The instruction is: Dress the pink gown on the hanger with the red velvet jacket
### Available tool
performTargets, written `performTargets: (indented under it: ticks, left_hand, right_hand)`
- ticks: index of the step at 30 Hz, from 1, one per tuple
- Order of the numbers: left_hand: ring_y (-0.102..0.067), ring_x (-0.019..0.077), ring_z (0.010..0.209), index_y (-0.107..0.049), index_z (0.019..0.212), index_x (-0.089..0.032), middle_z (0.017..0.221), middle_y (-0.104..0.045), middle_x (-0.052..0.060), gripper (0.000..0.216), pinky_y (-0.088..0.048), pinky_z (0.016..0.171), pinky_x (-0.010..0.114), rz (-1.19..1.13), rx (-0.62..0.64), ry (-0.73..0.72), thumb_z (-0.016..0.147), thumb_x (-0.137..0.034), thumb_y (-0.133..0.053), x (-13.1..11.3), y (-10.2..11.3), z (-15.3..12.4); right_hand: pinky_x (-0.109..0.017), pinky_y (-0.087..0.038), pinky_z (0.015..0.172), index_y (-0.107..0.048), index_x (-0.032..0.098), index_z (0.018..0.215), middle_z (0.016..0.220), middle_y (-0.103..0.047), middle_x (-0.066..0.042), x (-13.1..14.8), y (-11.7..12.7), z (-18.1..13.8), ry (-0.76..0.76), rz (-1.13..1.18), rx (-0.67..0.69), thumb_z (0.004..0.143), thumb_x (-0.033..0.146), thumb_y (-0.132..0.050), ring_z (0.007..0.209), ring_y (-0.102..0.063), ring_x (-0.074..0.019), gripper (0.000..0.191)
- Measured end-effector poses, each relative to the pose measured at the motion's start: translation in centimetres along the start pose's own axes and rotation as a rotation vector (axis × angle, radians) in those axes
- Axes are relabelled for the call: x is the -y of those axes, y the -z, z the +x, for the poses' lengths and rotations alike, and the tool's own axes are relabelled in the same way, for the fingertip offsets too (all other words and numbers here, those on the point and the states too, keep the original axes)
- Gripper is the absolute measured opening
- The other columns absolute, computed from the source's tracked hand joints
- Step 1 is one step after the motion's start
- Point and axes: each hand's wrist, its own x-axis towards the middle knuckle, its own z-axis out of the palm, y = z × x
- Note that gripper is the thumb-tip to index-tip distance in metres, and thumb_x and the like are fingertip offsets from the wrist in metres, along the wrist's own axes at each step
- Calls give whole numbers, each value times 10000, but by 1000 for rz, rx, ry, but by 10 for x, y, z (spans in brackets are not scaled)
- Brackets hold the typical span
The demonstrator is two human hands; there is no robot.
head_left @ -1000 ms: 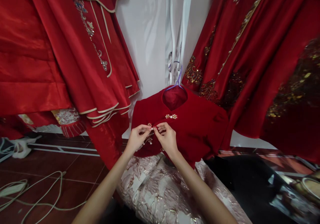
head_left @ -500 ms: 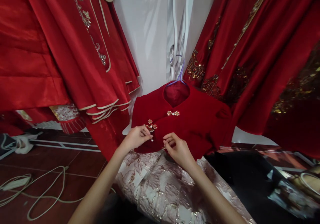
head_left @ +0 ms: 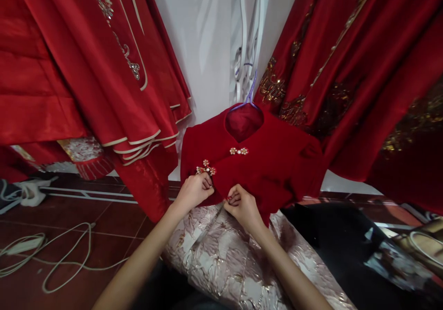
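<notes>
Red jacket (head_left: 270, 171), on purple hanger (head_left: 249, 97), before a pale wall (head_left: 197, 33) and white scrolled metalwork (head_left: 243, 28); hem over pale brocade (head_left: 221, 257) with raised pattern. Upper beaded fastening (head_left: 239, 151) below the neckline; lower beaded ornament (head_left: 206, 167) beside the left hand (head_left: 195, 191).

Room: gold-edged red garments (head_left: 114, 84) hanging left; sequinned red garments (head_left: 339, 102) right. Dark red tiled floor (head_left: 107, 215), looped white cable (head_left: 69, 266), white rail (head_left: 93, 195).

Left grip: fingers bent against the jacket front; whether cloth is pinched, cannot tell. Right hand (head_left: 244, 207): fingertips drawn together at the hem; grip's contents hidden by the fingers.

Obscured: ornament's lower part, behind left hand; both garment groups, cut off by the frame; items at lower right (head_left: 398, 266), blurred, unidentifiable.
</notes>
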Motion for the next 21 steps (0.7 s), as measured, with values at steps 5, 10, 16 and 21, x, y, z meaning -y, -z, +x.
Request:
performTargets:
  ticks: [5,10,16,21]
  left_hand:
    - [-669,179,701,-633,765,-173,741,-706,38,84,-441,615,240,56,-6,-1,685,-178,-605,-2,-1,-1]
    - [-658,159,630,-660,732,-171,663,-692,30,154,-464,606,238,-106,20,-29,744,-151,-508,10,-2,4]
    - [-681,155,652,-664,755,-151,659,-706,22,91,-555,658,271,-604,120,88,706,-178,-591,26,0,11]
    - [-693,172,698,-697,759,-141,742,-739,46,184,-569,728,308,-659,139,91,606,-237,-738,24,4,11]
  right_hand:
    - [-194,-459,519,-549,198,775,646,-603,35,38,17,-1,-22,147,134,644,192,-656,563,-572,-105,169]
    - [-204,-502,562,-564,189,798,682,-607,21,44,0,24,76,151,99,692,240,-650,604,-589,-104,145]
    - [-249,-558,631,-604,173,880,814,-644,-30,13,-24,45,113,151,27,770,243,-587,694,-628,-123,131]
    - [-242,-555,621,-628,176,895,849,-624,-38,12,-22,42,153,114,16,801,247,-572,706,-630,-122,131]
